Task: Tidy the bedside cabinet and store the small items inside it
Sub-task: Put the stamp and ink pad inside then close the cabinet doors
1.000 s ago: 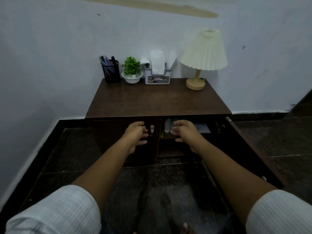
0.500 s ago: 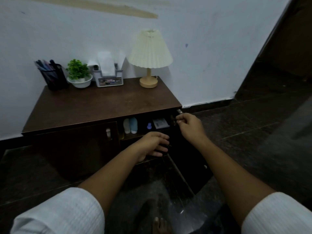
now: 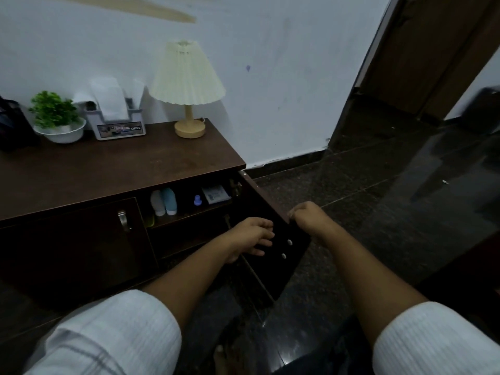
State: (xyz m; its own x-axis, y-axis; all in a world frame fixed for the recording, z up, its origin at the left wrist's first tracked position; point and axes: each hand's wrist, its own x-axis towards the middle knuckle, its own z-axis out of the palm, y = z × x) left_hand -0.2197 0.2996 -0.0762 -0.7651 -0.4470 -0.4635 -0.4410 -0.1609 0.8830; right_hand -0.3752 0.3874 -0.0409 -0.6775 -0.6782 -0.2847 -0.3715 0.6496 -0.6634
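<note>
Saw right door (image 3: 273, 255) of cabinet (image 3: 121, 169) standing open toward 5 o'clock. Had right hand (image 3: 305, 216) clamped on its top edge, fingers curled over the corner. Had left hand (image 3: 249, 236) at 9 o'clock of that, fingers nearly straight, holding nothing; couldn't tell whether touching the door's inner face.

Found small items on the upper shelf inside, 11 o'clock from the hands: white bottle (image 3: 157, 203), blue bottle (image 3: 170, 201) touching it, purple knob-shaped piece (image 3: 197, 200), flat printed packet (image 3: 216, 194) at the 3 o'clock end.

Judged step as shutting the door. Best swung by the top edge, left fingers cleared from the gap first, eased at the end to avoid a slam.

Noted dark wood-grain laminate, square hard edges, curved metal handle (image 3: 123, 220) on the shut left door, two white round caps (image 3: 289, 242). Spotted pleated lamp (image 3: 186, 74), plant (image 3: 54, 112) and tissue box (image 3: 116, 123) on top along 12 o'clock.
</note>
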